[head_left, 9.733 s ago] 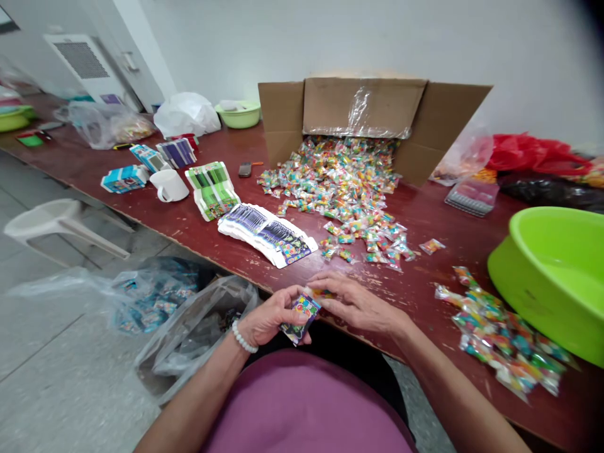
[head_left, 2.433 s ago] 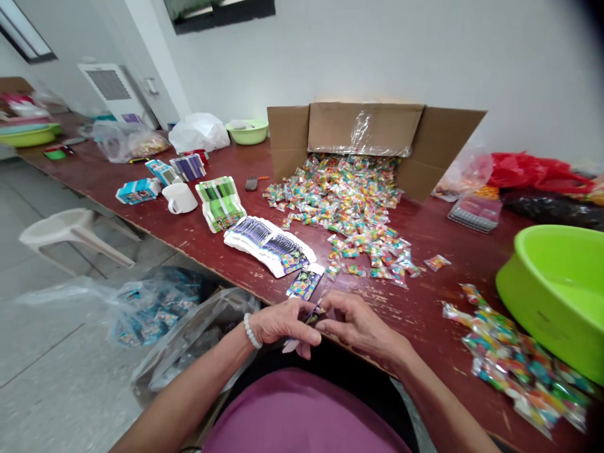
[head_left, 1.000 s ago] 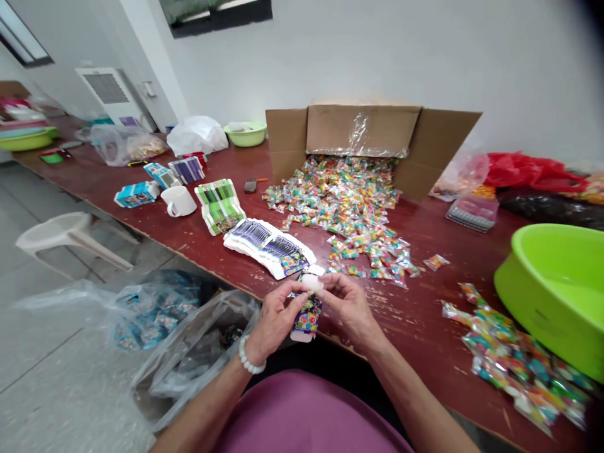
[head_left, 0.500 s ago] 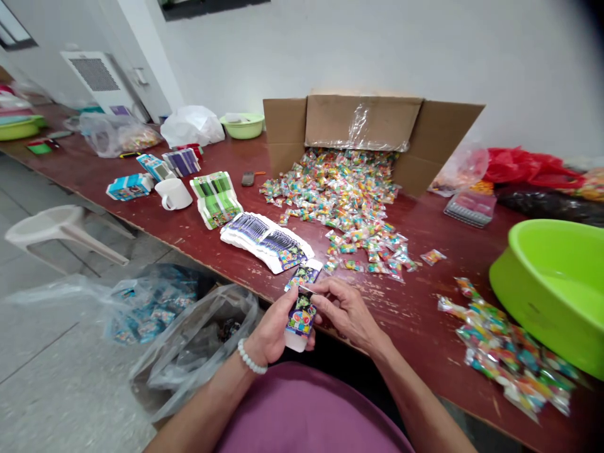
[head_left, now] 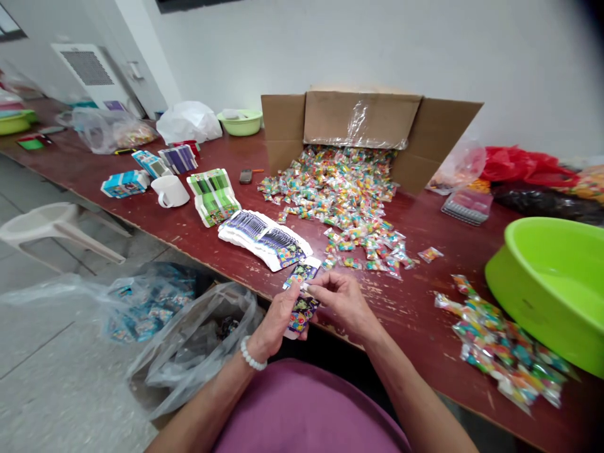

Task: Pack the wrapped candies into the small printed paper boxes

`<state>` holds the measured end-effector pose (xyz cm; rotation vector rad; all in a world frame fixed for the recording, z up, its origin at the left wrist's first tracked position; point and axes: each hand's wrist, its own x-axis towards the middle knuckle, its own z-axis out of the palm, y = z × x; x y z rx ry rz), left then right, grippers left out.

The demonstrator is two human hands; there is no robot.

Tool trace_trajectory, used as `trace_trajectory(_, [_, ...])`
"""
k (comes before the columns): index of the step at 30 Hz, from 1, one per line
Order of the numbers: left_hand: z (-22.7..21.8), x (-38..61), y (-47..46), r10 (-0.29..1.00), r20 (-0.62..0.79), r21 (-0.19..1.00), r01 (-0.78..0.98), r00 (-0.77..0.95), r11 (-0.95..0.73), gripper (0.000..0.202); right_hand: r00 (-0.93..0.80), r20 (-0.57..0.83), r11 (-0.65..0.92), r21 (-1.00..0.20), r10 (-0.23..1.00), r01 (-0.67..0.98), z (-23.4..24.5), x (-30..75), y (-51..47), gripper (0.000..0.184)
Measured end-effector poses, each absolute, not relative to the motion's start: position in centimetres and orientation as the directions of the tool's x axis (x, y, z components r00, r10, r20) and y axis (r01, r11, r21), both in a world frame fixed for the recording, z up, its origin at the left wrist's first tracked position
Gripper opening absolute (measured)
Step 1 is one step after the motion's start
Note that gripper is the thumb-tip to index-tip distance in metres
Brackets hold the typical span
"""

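My left hand [head_left: 275, 321] grips a small colourful printed box [head_left: 301, 313] at the table's near edge. My right hand [head_left: 343, 301] pinches the top flap of the same box. Another flat printed box [head_left: 302, 273] lies on the table just beyond my fingers. A fanned stack of flat printed boxes [head_left: 265, 238] lies further left. A heap of small wrapped candy packets [head_left: 340, 190] spills from an open cardboard carton [head_left: 363, 123] lying on its side.
A green basin [head_left: 552, 283] stands at the right, with a smaller pile of candy packets [head_left: 503, 343] before it. A white mug [head_left: 168, 190], a green box stack [head_left: 213, 197] and a phone [head_left: 245, 175] lie left. Plastic bags [head_left: 189, 343] sit on the floor.
The box in my hands has turned and risen a little towards the table edge. My right fingers have shifted onto its top flap.
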<state>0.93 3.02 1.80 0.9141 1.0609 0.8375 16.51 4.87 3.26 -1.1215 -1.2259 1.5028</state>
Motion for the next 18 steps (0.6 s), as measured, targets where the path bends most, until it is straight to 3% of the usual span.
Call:
trace_trajectory(4, [1.5, 0.7, 3.0, 0.910, -0.299, 0.919, -0.170, 0.289, 0.356, 0.069, -0.287, 0.149, 0.162, -0.986, 0.946, 0.025, 3.2, 16.7, 4.5, 0.017])
trace_trajectory(8, [1.0, 0.9, 2.7, 0.909, -0.308, 0.901, -0.219, 0.280, 0.373, 0.064, -0.271, 0.325, 0.388, -0.894, 0.906, 0.225, 1.8, 16.2, 3.7, 0.008])
trace_trajectory(10, [0.8, 0.9, 2.5, 0.903, -0.325, 0.884, -0.248, 0.281, 0.396, 0.062, -0.251, 0.341, 0.405, -0.870, 0.906, 0.280, 1.0, 16.1, 3.7, 0.009])
trace_trajectory(14, [0.7, 0.0, 2.1, 0.853, -0.360, 0.829, -0.290, 0.378, 0.478, 0.052, -0.338, 0.208, 0.320, -0.891, 0.918, 0.321, 0.2, 17.4, 5.9, 0.020])
trace_trajectory(16, [0.6, -0.8, 1.9, 0.827, -0.366, 0.826, -0.261, 0.426, 0.500, 0.046, -0.266, 0.191, 0.305, -0.807, 0.945, 0.505, 0.1, 18.6, 7.9, 0.025])
trace_trajectory(18, [0.2, -1.7, 1.6, 0.810, -0.388, 0.832, -0.211, 0.440, 0.513, 0.039, -0.146, 0.195, 0.238, -0.630, 0.970, 0.739, -0.1, 19.7, 10.1, 0.027])
